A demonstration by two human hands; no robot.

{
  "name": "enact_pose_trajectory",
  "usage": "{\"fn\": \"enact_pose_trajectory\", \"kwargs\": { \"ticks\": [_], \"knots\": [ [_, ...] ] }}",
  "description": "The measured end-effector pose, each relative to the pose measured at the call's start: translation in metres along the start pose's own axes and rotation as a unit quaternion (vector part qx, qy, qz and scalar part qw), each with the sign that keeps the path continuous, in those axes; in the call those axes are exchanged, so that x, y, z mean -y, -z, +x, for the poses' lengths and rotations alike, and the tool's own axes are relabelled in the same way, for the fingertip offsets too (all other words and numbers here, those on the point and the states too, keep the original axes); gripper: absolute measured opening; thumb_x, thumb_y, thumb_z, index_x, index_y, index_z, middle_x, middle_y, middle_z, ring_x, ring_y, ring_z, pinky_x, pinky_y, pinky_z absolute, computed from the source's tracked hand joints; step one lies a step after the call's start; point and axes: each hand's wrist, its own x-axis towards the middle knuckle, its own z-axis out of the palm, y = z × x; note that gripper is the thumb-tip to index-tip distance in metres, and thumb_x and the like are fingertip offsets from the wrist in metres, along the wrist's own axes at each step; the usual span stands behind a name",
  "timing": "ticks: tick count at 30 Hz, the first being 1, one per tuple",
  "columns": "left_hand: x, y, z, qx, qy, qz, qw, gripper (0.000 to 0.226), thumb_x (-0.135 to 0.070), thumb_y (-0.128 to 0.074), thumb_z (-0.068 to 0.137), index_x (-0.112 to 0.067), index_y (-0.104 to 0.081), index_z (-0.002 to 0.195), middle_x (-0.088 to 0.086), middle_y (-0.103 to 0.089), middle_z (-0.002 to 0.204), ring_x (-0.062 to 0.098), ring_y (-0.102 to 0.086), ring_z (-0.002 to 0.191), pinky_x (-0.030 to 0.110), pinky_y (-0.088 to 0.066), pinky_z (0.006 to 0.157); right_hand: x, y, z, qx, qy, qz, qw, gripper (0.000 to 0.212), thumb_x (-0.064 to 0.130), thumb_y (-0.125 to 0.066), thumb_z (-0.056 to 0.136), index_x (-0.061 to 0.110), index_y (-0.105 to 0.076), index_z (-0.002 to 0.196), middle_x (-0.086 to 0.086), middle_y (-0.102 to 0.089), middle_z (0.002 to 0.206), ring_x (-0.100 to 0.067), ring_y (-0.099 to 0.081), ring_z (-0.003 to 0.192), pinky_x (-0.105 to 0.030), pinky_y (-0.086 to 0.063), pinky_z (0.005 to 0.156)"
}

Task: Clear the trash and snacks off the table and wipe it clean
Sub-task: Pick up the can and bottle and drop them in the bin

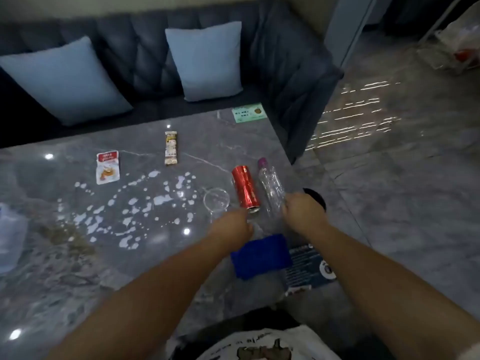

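Grey marble desk (pixel 145 258). Far left: red-white packet (pixel 107 167), white spill (pixel 135 206), wrapped bar (pixel 170 148). Centre: clear glass (pixel 216 200), left hand (pixel 231 226) at red can (pixel 246 188) mouth, grip unclear. Clear bottle (pixel 270 185) lying just right of can, right hand (pixel 302 210) curled at its base. Blue cloth (pixel 261 255) below hands.

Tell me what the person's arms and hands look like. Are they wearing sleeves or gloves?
No sleeves or gloves show. Both forearms are bare from the bottom of the picture up to the left hand and the right hand. I can't see a watch, ring or bracelet, though the picture is dim and a bit blurry. Lower down, the person wears a white shirt with a dark print.
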Motion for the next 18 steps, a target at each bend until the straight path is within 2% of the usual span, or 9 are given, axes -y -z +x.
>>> {"fn": "enact_pose_trajectory", "kwargs": {
  "ticks": [4, 7, 14, 18],
  "knots": [
    [-0.032, 0.003, 0.034, -0.070, 0.065, -0.043, 0.995, 0.049, -0.036, -0.048, 0.091, -0.009, -0.043, 0.132, 0.019, -0.050, 0.126, 0.033, -0.057, 0.102, 0.043, -0.050, 0.085, -0.011, 0.007, 0.030, -0.003, 0.022, 0.005, 1.000, 0.031, 0.029, -0.046, 0.093, 0.004, -0.054, 0.109, -0.018, -0.055, 0.112, -0.034, -0.053, 0.101, -0.041, -0.045, 0.081],
    [-0.043, 0.004, 0.059, -0.076, 0.124, -0.075, 0.987, 0.057, -0.034, -0.046, 0.091, -0.006, -0.033, 0.139, 0.020, -0.041, 0.137, 0.038, -0.052, 0.111, 0.048, -0.046, 0.092, -0.011, 0.003, 0.046, 0.025, 0.020, 0.037, 0.999, 0.041, 0.035, -0.044, 0.092, 0.005, -0.048, 0.119, -0.020, -0.051, 0.119, -0.037, -0.050, 0.108, -0.043, -0.044, 0.086],
    [-0.044, -0.005, 0.104, -0.088, 0.256, -0.137, 0.953, 0.062, -0.037, -0.046, 0.090, -0.005, -0.028, 0.140, 0.021, -0.044, 0.134, 0.040, -0.050, 0.115, 0.050, -0.042, 0.094, -0.006, -0.015, 0.070, 0.050, 0.004, 0.098, 0.994, 0.073, 0.044, -0.051, 0.091, 0.004, -0.020, 0.143, -0.021, -0.032, 0.143, -0.040, -0.044, 0.121, -0.045, -0.042, 0.093],
    [-0.045, -0.013, 0.120, -0.076, 0.313, -0.179, 0.930, 0.070, -0.042, -0.046, 0.092, -0.005, -0.018, 0.145, 0.024, -0.039, 0.139, 0.043, -0.045, 0.122, 0.051, -0.038, 0.098, -0.010, -0.025, 0.076, 0.077, -0.012, 0.122, 0.990, 0.077, 0.044, -0.050, 0.091, 0.007, -0.011, 0.147, -0.020, -0.026, 0.149, -0.039, -0.046, 0.121, -0.047, -0.046, 0.094]
  ]
}}
